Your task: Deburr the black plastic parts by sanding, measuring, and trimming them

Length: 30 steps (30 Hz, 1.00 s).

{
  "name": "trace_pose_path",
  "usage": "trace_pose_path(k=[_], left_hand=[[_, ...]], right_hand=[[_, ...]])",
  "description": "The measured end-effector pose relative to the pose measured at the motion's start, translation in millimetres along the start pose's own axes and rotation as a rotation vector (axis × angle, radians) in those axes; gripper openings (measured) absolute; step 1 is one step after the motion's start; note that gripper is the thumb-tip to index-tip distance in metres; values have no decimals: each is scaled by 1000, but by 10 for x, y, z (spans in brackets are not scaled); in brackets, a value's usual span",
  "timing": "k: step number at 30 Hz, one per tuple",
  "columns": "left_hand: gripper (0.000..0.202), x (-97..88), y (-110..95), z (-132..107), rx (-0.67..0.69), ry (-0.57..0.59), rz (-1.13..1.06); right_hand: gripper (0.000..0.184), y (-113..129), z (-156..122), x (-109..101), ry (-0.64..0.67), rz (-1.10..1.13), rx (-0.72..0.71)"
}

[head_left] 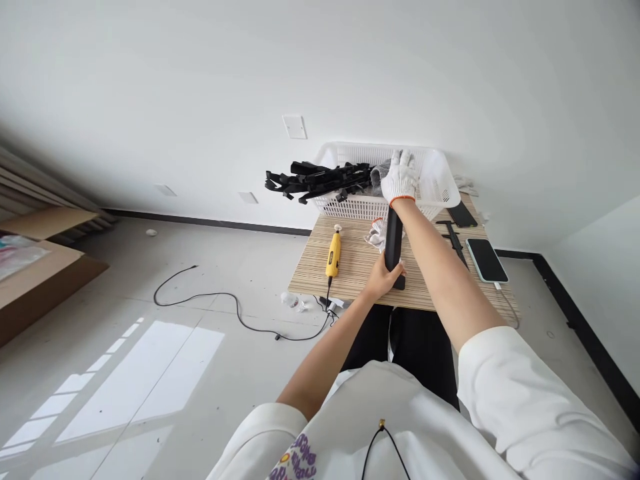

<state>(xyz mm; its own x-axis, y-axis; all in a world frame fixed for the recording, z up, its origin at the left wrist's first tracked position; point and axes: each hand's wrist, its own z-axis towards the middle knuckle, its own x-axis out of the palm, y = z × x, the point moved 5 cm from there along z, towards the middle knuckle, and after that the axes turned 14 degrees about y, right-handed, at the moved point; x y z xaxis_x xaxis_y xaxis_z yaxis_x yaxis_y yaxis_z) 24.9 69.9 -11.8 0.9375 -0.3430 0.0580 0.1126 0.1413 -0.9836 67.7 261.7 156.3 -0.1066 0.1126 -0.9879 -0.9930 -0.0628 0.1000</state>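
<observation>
With our bare left hand (pixel 384 277), we have our fingers wrapped around the lower end of a long, black, rectangular bar (pixel 395 237) over the striped light-wood surface (pixel 357 243). Our right hand (pixel 401 179), gloved in white knit, is at the bar's far end by the white plastic basket (pixel 440 180), fingers extended; we cannot tell whether it grips anything. A yellow, cylindrical, corded tool (pixel 333 255) lies to the left.

cardboard box (pixel 47 283), far left | curtain (pixel 43 183), behind it | white wall plate (pixel 295 127) | pale-edged phone (pixel 487 261) (plugged in), right
</observation>
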Motion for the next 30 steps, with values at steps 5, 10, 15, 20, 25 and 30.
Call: trace_pose_path(k=[5,10,15,20,25,30], left_hand=[[34,8,7,-23,-13,24,5],[38,1,14,-27,-28,29,-12],[39,-39,15,-1,103,3,38],[31,-38,21,3,149,57,56],[40,-57,20,6,160,58,115],[30,-110,88,-5,68,16,109]], right_hand=[[63,-13,-373,121,-50,-7,-3],[75,-50,-923,311,-56,-1,-60],[92,24,-1390,487,-28,-31,-137],[92,-20,-1596,592,28,4,-108],[77,-72,-1783,568,57,27,-105],[66,-26,-1997,555,101,91,-61]])
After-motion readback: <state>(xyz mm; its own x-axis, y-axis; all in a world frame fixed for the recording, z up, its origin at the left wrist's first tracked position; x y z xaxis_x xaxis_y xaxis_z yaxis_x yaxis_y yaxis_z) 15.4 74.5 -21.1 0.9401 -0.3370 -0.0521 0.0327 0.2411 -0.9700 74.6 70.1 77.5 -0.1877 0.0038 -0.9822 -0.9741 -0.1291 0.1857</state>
